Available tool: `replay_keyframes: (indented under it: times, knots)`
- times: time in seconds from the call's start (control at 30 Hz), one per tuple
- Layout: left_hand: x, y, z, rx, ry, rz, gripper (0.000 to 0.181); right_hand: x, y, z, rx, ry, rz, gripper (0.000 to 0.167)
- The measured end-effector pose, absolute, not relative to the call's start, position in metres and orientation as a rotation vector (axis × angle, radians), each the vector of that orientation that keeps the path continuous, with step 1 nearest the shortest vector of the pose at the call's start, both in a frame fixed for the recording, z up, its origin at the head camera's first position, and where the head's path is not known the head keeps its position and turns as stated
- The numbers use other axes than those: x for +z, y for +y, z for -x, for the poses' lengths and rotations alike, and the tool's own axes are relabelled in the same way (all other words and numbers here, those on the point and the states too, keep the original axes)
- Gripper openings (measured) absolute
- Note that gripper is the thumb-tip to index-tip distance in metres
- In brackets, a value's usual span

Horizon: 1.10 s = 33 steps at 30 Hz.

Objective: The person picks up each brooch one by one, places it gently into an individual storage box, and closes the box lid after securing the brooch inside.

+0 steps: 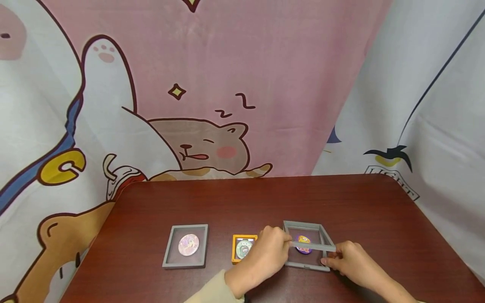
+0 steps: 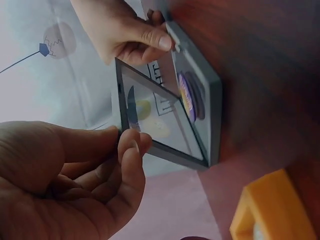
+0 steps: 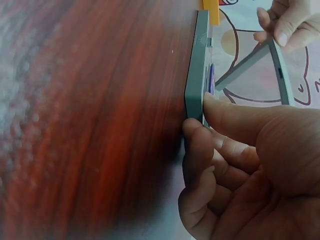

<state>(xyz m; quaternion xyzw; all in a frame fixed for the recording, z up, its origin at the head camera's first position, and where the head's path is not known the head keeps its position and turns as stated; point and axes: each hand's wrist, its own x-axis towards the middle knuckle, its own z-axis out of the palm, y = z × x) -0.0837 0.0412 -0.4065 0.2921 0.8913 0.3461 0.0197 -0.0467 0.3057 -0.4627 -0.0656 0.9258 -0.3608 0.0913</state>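
Observation:
A grey display case (image 1: 306, 267) with clear film panels lies on the table, its hinged lid (image 2: 165, 145) raised at an angle. Inside, on the lower film, sits a round purple and yellow badge (image 1: 304, 245). My left hand (image 1: 270, 248) pinches the free edge of the lid between thumb and forefinger. With thumb and fingers, my right hand (image 1: 354, 263) grips the near right corner of the case's base. Just left of my left hand, a small orange case (image 1: 233, 249) with a round pale green item (image 1: 243, 249) is partly hidden by that hand.
Further left lies another grey case (image 1: 184, 266), closed, with a round pink badge (image 1: 188, 245) in it. The brown wooden table (image 1: 227, 202) ends at a back edge against a printed cloth (image 1: 288, 84).

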Motion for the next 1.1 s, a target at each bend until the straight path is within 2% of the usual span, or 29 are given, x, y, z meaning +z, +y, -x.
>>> replay_keyframes:
  times: [0.17,0.4,0.57,0.8,1.0,1.1]
  knots:
    - [-0.412,0.038,0.081,1.122,2.694,-0.924,0.014,-0.462,0.306,0.047,-1.085,2.721,0.184,0.024]
    - [-0.420,0.035,0.077,1.185,2.617,-0.891,0.020,-0.462,0.306,0.045,-1.049,2.767,0.224,0.030]
    - [-0.426,0.035,0.074,1.180,2.621,-0.895,0.029,-0.464,0.309,0.044,-1.038,2.789,0.272,0.026]
    - [-0.432,0.036,0.071,1.140,2.634,-0.882,0.023,-0.464,0.313,0.044,-1.075,2.726,0.312,0.030]
    - [-0.435,0.036,0.069,1.114,2.645,-0.881,0.041,-0.462,0.315,0.044,-1.127,2.674,0.313,0.027]
    - [-0.437,0.036,0.068,1.083,2.666,-0.880,0.041,-0.462,0.314,0.044,-1.157,2.666,0.271,0.026]
